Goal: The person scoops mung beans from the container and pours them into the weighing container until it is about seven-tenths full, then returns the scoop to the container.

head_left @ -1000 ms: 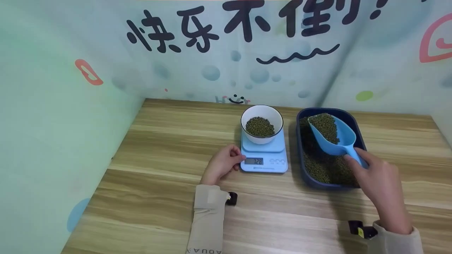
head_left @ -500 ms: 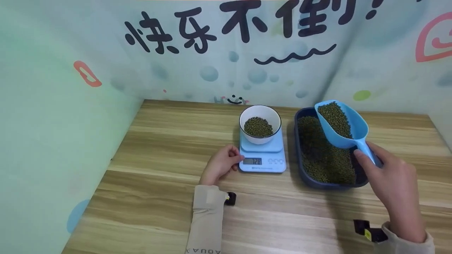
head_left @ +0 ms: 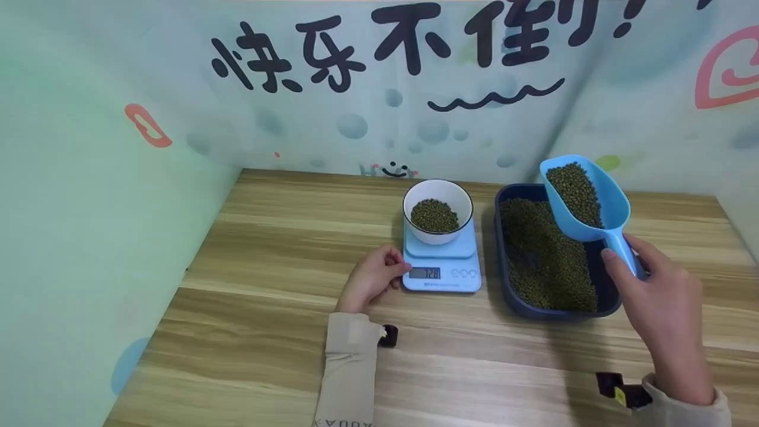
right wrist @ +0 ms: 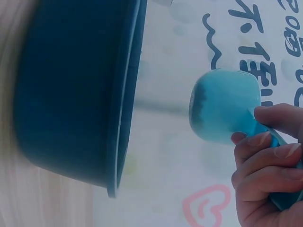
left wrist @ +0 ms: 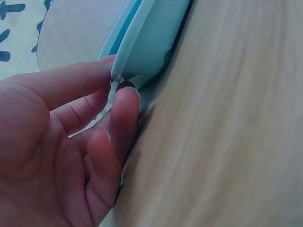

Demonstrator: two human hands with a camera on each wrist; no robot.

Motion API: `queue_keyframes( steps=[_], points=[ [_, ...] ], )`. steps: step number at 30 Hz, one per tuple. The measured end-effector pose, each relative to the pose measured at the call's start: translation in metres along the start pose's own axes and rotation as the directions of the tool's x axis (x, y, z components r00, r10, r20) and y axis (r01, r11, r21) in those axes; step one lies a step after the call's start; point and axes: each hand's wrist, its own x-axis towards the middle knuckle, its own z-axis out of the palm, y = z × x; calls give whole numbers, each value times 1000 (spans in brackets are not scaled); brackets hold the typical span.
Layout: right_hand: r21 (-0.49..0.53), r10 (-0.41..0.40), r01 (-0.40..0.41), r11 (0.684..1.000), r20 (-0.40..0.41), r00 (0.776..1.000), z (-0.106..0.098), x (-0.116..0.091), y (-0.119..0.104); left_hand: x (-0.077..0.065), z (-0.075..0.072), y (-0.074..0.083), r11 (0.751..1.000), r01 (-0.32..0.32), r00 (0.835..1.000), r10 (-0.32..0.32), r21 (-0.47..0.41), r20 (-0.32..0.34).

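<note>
My left hand (head_left: 370,276) pinches the left edge of a light-blue kitchen scale (head_left: 442,249) between thumb and fingertips, near its display. On the scale stands a white bowl (head_left: 439,238) with a dark rim, partly filled with small dark-green grains (head_left: 434,215) that look like mung beans. The display digits look like 728. My right hand (head_left: 667,296) grips the handle of a blue scoop (head_left: 616,201), raised over the back right of a dark-blue tub (head_left: 606,296). More grains lie in the scoop and the tub. The right wrist view shows the scoop (right wrist: 225,106) from below, clear of the tub.
A wooden tabletop (head_left: 261,249) carries everything. Behind it hangs a pale printed backdrop (head_left: 332,142) with large black characters, and a similar sheet (head_left: 65,237) closes off the left side. The tub stands just right of the scale with a narrow gap between.
The loaded scoop has risen out of the tub and shifted right and back with my right hand. My left hand stays at the scale, and the display digits look the same.
</note>
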Motion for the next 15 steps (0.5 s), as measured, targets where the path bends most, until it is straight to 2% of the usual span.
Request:
queue_keyframes(
  steps=[7,15],
  points=[
    [8,-17,17,1000,44,999,-1,5,-9,-1,-1,1,1000,2,1000,-2,-18,-14],
    [86,-27,33,996,-77,997,6,10,-26,-2,0,1,1000,-2,1000,2,-4,-13]
  ],
)
